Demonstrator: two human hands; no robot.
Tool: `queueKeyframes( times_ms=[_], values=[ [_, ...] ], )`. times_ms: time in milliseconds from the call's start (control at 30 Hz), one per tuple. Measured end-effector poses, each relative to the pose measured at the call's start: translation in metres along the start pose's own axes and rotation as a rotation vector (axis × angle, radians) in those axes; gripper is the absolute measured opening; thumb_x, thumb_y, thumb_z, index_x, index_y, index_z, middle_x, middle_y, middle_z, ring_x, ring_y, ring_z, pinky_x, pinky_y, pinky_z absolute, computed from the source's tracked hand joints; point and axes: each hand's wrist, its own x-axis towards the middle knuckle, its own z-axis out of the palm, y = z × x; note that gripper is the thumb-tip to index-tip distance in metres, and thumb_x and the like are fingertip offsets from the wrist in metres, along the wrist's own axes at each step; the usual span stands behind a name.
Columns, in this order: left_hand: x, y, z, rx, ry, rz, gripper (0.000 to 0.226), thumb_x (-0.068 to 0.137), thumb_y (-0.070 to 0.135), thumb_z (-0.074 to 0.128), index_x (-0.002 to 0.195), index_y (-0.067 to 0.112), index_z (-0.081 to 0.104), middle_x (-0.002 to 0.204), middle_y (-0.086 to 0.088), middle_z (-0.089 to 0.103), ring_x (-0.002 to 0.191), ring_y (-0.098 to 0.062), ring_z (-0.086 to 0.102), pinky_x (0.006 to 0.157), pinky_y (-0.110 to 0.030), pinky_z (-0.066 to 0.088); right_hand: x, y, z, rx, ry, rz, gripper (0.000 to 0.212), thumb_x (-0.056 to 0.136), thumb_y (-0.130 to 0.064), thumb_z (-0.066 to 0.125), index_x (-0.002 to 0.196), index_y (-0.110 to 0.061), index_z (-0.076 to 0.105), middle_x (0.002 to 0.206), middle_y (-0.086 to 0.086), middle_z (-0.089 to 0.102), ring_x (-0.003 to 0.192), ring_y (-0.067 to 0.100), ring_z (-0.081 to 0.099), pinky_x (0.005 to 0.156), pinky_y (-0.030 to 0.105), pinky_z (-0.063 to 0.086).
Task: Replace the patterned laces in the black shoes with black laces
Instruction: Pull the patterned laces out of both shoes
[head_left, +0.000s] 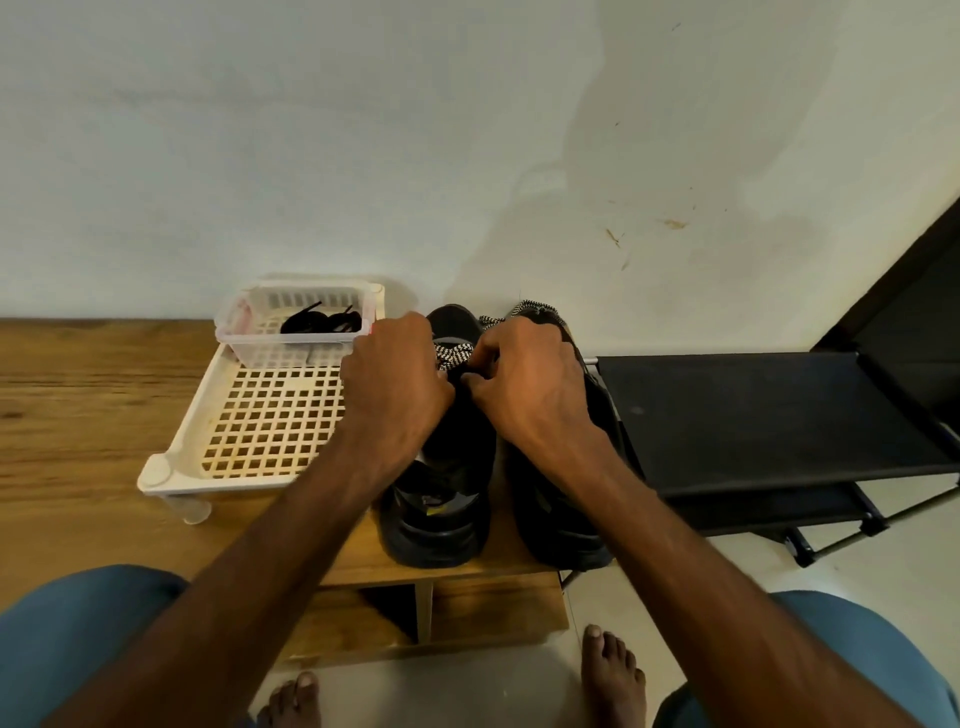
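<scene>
- The worktop (78, 415) carries everything. A black rack (753, 415) stands off its edge at 3 o'clock.
- A white grid tray (270, 426) lies at 9 o'clock of the shoes, just beside them.
- The left shoe (441, 519) and right shoe (561, 535) sit side by side with heels at 6 o'clock and toes at 12 o'clock, by the wall. They are black and chunky-soled.
- The left hand (395, 384) covers the left shoe's laced front with fingers curled down. Its grip is hidden, so I cannot tell what it holds.
- The right hand (524, 384) meets it from 3 o'clock, thumb and finger in a narrow grip pinching the lace.
- A clear basket (291, 353) sits in the tray's 12 o'clock end.
- The patterned lace (454, 356) is a flat black-and-white weave, showing between the hands. The right shoe's lace (530, 309) bunches at its toe.
- The black laces (322, 323) are coiled in the basket, untouched.
- The step looks like undoing the left shoe's patterned lace, so the task is early. Next it must be worked out of each eyelet in turn, with the shoe held steady, before reaching to 11 o'clock for the replacements.
</scene>
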Motion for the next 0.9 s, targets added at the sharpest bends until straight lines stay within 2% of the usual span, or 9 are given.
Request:
queueKeyframes(
  times_ms=[200,333,433,533,633,767,900],
  values=[
    [0.013,-0.019,-0.015,-0.131,-0.027,-0.058,0.007,0.079,0.026,0.082,0.081,0.020,0.078,0.087,-0.001,0.072,0.085,-0.024,0.069,0.069,-0.031,0.049,0.003,0.001,-0.006,-0.036,0.014,0.043,0.013,0.082,-0.019,0.077,0.092,-0.027,0.080,0.094,-0.001,0.075,0.088,0.022,0.072,0.077,0.033,0.059],
    [0.025,-0.031,-0.027,-0.243,-0.144,-0.152,0.016,0.073,0.033,0.090,0.079,0.021,0.081,0.071,0.007,0.066,0.065,-0.009,0.060,0.067,-0.027,0.045,0.006,0.002,-0.010,-0.021,-0.013,0.066,0.011,0.081,-0.018,0.077,0.088,-0.026,0.079,0.091,-0.003,0.075,0.086,0.019,0.072,0.080,0.036,0.062],
    [0.029,-0.033,-0.026,-0.281,-0.205,-0.177,0.017,0.072,0.032,0.091,0.080,0.020,0.082,0.070,0.004,0.068,0.062,-0.010,0.063,0.069,-0.029,0.053,0.008,0.002,-0.006,-0.052,-0.032,0.066,0.012,0.079,-0.017,0.078,0.089,-0.023,0.077,0.090,-0.002,0.074,0.087,0.019,0.071,0.080,0.038,0.062],
    [0.027,-0.032,-0.025,-0.305,-0.240,-0.132,0.009,0.077,0.024,0.088,0.082,0.020,0.082,0.070,0.003,0.071,0.066,-0.012,0.068,0.065,-0.025,0.053,0.006,0.000,0.001,-0.058,-0.020,-0.036,0.029,0.079,-0.013,0.076,0.106,-0.022,0.074,0.103,0.000,0.071,0.104,0.022,0.065,0.085,0.040,0.059],
    [0.027,-0.033,-0.028,-0.311,-0.250,-0.077,0.004,0.081,0.020,0.084,0.084,0.020,0.082,0.076,0.002,0.073,0.070,-0.009,0.067,0.058,-0.020,0.046,0.006,-0.010,0.011,-0.176,-0.032,-0.222,0.042,0.085,-0.015,0.076,0.125,-0.021,0.067,0.123,0.004,0.061,0.126,0.025,0.047,0.091,0.040,0.053],
    [0.026,-0.032,-0.029,-0.295,-0.255,-0.048,0.006,0.082,0.020,0.082,0.088,0.020,0.082,0.066,0.010,0.064,0.066,-0.006,0.063,0.058,-0.019,0.046,0.015,-0.020,0.025,-0.243,0.018,-0.268,0.027,0.090,-0.016,0.074,0.117,-0.015,0.072,0.120,0.007,0.062,0.126,0.027,0.046,0.089,0.039,0.054],
    [0.027,-0.036,-0.027,-0.304,-0.231,-0.040,0.004,0.083,0.017,0.080,0.087,0.018,0.082,0.067,0.010,0.066,0.061,-0.004,0.061,0.059,-0.019,0.046,0.021,-0.021,0.031,-0.216,0.055,-0.265,0.016,0.091,-0.012,0.073,0.106,-0.014,0.077,0.107,0.007,0.068,0.120,0.026,0.051,0.086,0.043,0.057]
  ],
)
